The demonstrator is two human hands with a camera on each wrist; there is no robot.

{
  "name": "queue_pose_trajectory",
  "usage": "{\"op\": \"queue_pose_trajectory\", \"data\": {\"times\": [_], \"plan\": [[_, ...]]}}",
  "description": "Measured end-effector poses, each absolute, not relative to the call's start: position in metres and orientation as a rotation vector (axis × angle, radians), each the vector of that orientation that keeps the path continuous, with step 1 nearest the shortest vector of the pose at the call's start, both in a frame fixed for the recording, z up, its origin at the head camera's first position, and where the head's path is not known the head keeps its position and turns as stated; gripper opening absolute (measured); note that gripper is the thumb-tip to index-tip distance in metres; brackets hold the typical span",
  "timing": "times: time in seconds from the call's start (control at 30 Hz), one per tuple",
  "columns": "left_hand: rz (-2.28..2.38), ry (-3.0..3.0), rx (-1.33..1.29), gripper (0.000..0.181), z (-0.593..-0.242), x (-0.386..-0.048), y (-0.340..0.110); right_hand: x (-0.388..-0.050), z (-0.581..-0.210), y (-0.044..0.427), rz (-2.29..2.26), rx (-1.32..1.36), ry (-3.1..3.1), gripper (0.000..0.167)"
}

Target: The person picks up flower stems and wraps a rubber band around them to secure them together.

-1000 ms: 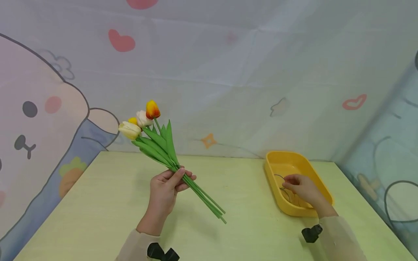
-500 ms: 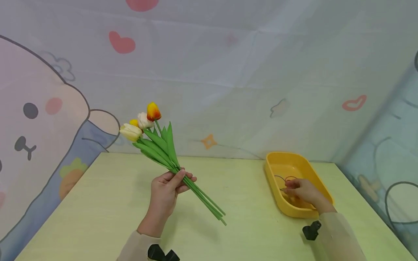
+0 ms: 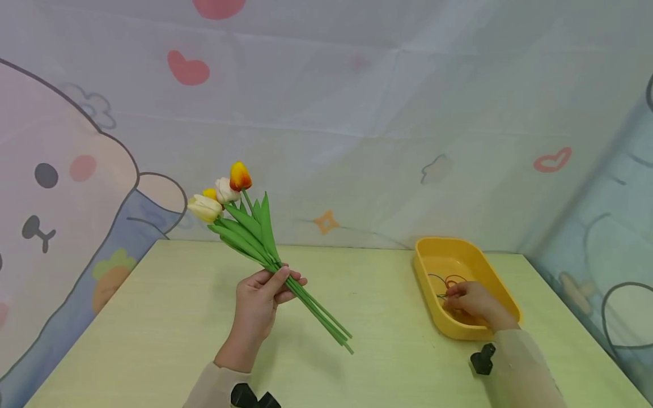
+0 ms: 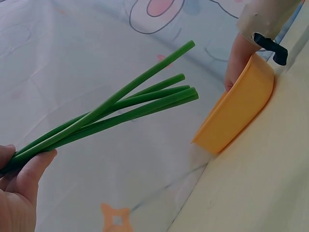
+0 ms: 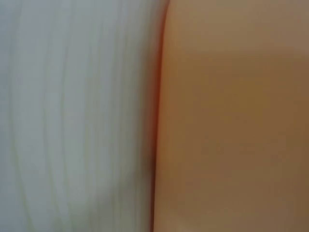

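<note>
Green stems of a tulip bunch [image 3: 250,231] are pinched between the thumb and fingers of the left hand [image 3: 257,300], held above the table, blossoms tipped to the far left, while the right hand [image 3: 475,301] is inside a yellow tray [image 3: 456,330] beside thin loops [image 3: 456,276]; whether it grasps one cannot be told. Pale yellowish tabletop [image 3: 388,306] lies under the tray and runs back to a creased, greyish backdrop [image 3: 326,102] printed with pink hearts [image 3: 189,69] and a large cartoon animal [image 3: 76,209].

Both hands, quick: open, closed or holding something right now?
Left hand: closed, holding the tulips by their stems.
Right hand: inside the yellow tray; cannot tell whether its grip holds anything.
</note>
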State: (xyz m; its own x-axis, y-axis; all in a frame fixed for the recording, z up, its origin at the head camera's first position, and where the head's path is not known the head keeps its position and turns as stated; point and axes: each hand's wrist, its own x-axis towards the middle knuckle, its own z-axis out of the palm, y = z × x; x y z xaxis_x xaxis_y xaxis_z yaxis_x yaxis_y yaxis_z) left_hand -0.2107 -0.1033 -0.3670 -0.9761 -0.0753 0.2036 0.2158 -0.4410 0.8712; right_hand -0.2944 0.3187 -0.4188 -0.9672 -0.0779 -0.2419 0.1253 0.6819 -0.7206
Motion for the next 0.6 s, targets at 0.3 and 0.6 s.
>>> {"op": "queue_pose_trajectory", "data": {"times": [0.3,0.6], "plan": [[-2.524,-1.561,-0.185,0.017,-0.3678,-0.2110,-0.1047,-0.2968,-0.4222,0.3161,-1.106,-0.008,2.713,0.027],[-2.539,-1.547,-0.184,0.016,-0.3683,-0.2121,-0.1028,-0.2985,-0.4226,0.3156,-1.030,-0.021,2.758,0.021]]}}
